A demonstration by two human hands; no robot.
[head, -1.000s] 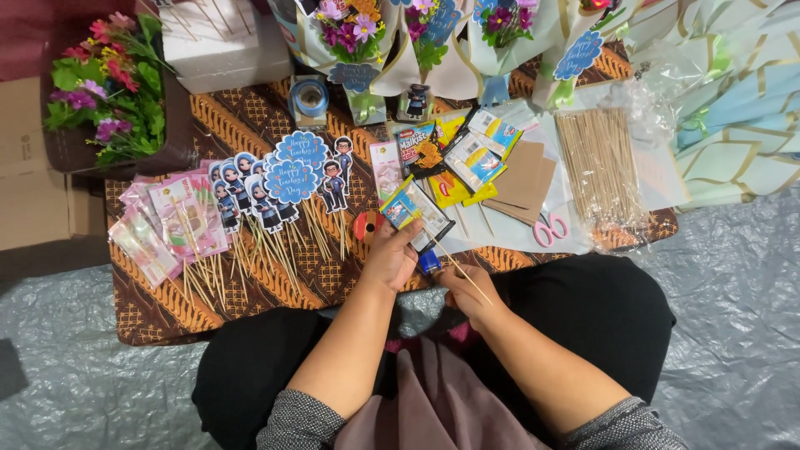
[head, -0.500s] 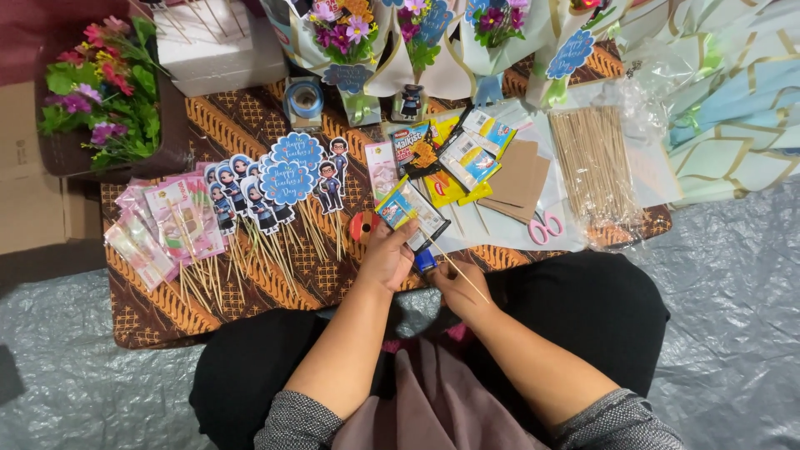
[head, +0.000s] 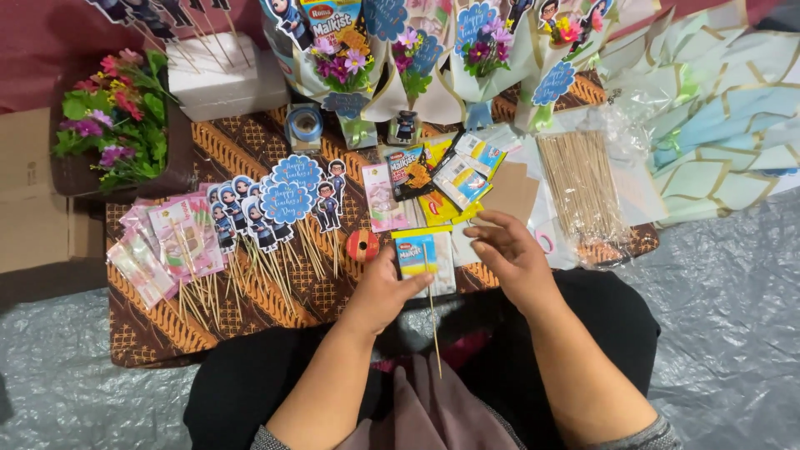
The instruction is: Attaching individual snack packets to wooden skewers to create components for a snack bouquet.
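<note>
1. Landmark: the snack packet (head: pixel 423 260), a small blue and yellow pack, sits at the near edge of the patterned cloth (head: pixel 158 333), right in front of the person.
2. Far to the left of the packet stands a bunch of artificial flowers (head: pixel 117 117); nearer to it, still on the left, lie pink money-print picks (head: pixel 171 246) and cartoon figure toppers on sticks (head: pixel 279 204).
3. Just to the left of the packet, touching the left hand's thumb side, is a small red tape roll (head: pixel 362 246).
4. The left hand (head: pixel 385 287) is closed on the packet from below, thumb over its lower left corner, pinning a wooden skewer (head: pixel 432 312) that runs down the pack's face and sticks out toward the person's lap.
5. The right hand (head: pixel 510 254) hovers just to the right of the packet, fingers loosely curled and apart, holding nothing I can make out.
6. Further right of the packet lies a bag of spare skewers (head: pixel 583 196); behind it stand finished snack bouquets (head: pixel 400 58).
7. Judgement: the skewer is being fixed to the packet. The next move calls for keeping it straight and pressing it fast.
</note>
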